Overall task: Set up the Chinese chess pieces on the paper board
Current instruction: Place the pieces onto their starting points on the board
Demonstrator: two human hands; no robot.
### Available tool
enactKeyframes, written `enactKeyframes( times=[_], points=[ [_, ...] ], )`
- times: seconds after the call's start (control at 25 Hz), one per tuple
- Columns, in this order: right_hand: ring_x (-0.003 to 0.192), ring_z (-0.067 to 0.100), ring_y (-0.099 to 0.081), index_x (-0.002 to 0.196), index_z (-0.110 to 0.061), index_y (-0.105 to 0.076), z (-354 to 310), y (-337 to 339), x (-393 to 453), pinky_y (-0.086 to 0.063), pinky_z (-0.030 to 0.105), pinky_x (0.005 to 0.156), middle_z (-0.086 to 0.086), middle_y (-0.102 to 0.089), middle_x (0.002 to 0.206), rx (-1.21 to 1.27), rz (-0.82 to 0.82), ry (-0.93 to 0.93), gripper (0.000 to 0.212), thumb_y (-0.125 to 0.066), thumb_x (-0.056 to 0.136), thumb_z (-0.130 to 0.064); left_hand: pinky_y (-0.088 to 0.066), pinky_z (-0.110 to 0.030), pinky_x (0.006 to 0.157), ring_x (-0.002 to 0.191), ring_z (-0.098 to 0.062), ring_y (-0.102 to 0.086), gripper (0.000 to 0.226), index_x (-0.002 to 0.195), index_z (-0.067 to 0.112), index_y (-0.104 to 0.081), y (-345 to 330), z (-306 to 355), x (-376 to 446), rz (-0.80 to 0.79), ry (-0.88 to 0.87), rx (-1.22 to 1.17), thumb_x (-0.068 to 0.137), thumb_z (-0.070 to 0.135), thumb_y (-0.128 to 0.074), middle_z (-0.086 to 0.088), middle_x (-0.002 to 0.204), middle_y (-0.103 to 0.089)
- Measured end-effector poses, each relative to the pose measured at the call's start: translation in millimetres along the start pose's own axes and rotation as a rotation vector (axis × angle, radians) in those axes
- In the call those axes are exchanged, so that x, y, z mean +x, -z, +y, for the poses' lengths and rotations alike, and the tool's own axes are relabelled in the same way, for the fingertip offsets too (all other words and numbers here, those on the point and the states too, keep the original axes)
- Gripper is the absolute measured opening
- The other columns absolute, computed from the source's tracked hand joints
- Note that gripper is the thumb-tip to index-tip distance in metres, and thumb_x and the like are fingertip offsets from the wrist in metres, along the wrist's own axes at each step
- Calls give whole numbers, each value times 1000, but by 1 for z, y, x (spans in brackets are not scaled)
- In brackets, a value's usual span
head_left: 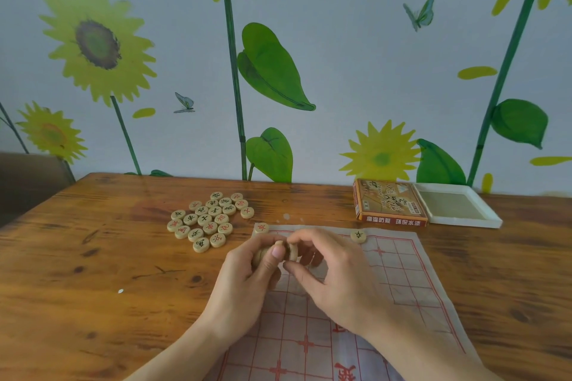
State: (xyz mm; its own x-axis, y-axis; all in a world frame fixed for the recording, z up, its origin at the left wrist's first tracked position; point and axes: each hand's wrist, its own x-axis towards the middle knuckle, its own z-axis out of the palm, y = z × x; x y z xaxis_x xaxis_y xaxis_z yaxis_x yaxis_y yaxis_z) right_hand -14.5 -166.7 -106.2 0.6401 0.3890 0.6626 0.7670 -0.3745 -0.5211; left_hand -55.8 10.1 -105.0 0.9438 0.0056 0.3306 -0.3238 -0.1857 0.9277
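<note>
On the worn, knotted wooden desk [93, 257], a loose cluster of round, pale wooden chess pieces [210, 221] lies flat at the left, each disc carved with a single Chinese character in red or black; most are too small to read. Just right of the cluster, a red-marked piece [261, 228] sits at the far left corner of the paper board [411, 284], a thin, creased sheet printed with a red grid and large red characters along its near edge, only partly in view. Above the board's far half, the left hand [247, 281] has its fingers [277, 252] curled around a small stack of discs [278, 249] held on edge, and the right hand [334, 275] meets it, its fingers [298, 267] pinching the same stack from the other side. Farther right, a black-marked piece [358, 236] rests on the board's far edge. Beyond it stands a flat cardboard box lid [390, 206], brown and gold with an orange side band whose white characters read 高温防裂 环保水漆. Touching it on the right is the shallow white tray [458, 206] of the box.
</note>
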Motion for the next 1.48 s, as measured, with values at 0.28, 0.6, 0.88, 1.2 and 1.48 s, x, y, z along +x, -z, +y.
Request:
enactKeyframes(
  times=[0.28, 0.6, 0.88, 1.2, 1.48],
  points=[
    [81, 9, -73, 104, -23, -70, 8, -1, -1, -60, 27, 72, -14, -75, 89, 134, 76, -189, 30, -86, 80, -13, -46, -30, 57, 67, -20, -59, 33, 103, 15, -75, 2, 0, 1, 27, 78, -227, 100, 41, -56, -24, 96, -67],
    [82, 6, -69, 106, -24, -69, 5, 2, -1, -56, 22, 70, -16, -70, 95, 26, 85, -143, 28, -84, 83, -20, -51, -30, 61, 68, -22, -62, 34, 109, 9, -74, 1, -1, 2, 44, 122, -281, 94, 34, -58, -9, 84, -67],
    [89, 4, -64, 110, -25, -68, 0, 8, -1, -51, 15, 77, -16, -64, 102, -75, 70, -97, 25, -79, 88, -27, -56, -30, 64, 69, -25, -63, 27, 105, 14, -77, -2, 5, 1, 33, 115, -306, 94, 30, -59, -11, 85, -69],
    [102, -4, -56, 113, -38, -62, 2, 43, -13, -47, 18, 87, -27, -61, 106, -240, -92, -181, 22, -69, 93, -34, -62, -45, 75, 74, -25, -71, 28, 113, 11, -71, -4, 2, -2, -49, 126, -115, 96, 30, -59, -10, 99, -76],
    [96, -5, -58, 111, -39, -64, 19, 90, -50, -51, 23, 85, -26, -65, 101, -390, -173, -322, 18, -68, 94, -41, -61, -32, 74, 72, -17, -74, 15, 110, 20, -69, -32, 28, 9, -175, 45, 124, 100, 24, -59, -9, 81, -77]
  ],
)
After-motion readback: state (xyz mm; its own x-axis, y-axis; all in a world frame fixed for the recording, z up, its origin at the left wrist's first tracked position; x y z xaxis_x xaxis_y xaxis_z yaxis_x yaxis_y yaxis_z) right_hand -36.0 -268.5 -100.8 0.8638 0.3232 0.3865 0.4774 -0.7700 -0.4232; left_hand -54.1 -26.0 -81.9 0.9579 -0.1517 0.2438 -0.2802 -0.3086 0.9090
